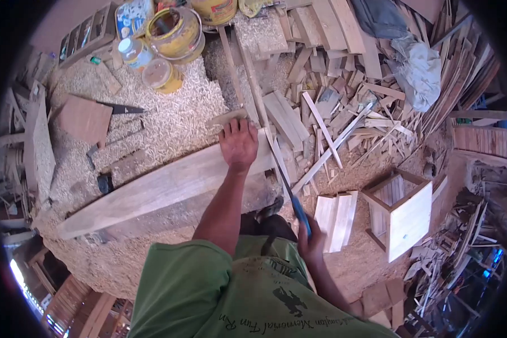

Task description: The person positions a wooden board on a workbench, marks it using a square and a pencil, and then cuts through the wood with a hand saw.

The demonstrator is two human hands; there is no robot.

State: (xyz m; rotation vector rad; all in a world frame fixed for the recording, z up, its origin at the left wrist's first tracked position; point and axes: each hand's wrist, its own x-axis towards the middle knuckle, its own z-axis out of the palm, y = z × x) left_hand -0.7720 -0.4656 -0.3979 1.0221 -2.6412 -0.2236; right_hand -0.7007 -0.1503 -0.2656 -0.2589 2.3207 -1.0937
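Note:
My left hand [239,143] lies flat near the right end of a long, pale wooden board [152,183], its fingers stretched toward the far edge. A short wood strip [226,118] is right at those fingertips. The board tapers to a point on the left. Low on the right, my right hand [314,239] is closed around the blue handle of a handsaw [301,214]. The saw's dark, narrow blade slants up and left alongside the board's right end.
Wood shavings [174,110] cover the bench behind the board. Paint buckets [177,36] and a white-capped jar [134,52] stand at the back. A handsaw with a wide wooden handle [87,119] lies left. Offcuts [332,107], a stool frame [397,211] and stacked slats [335,219] are on the right.

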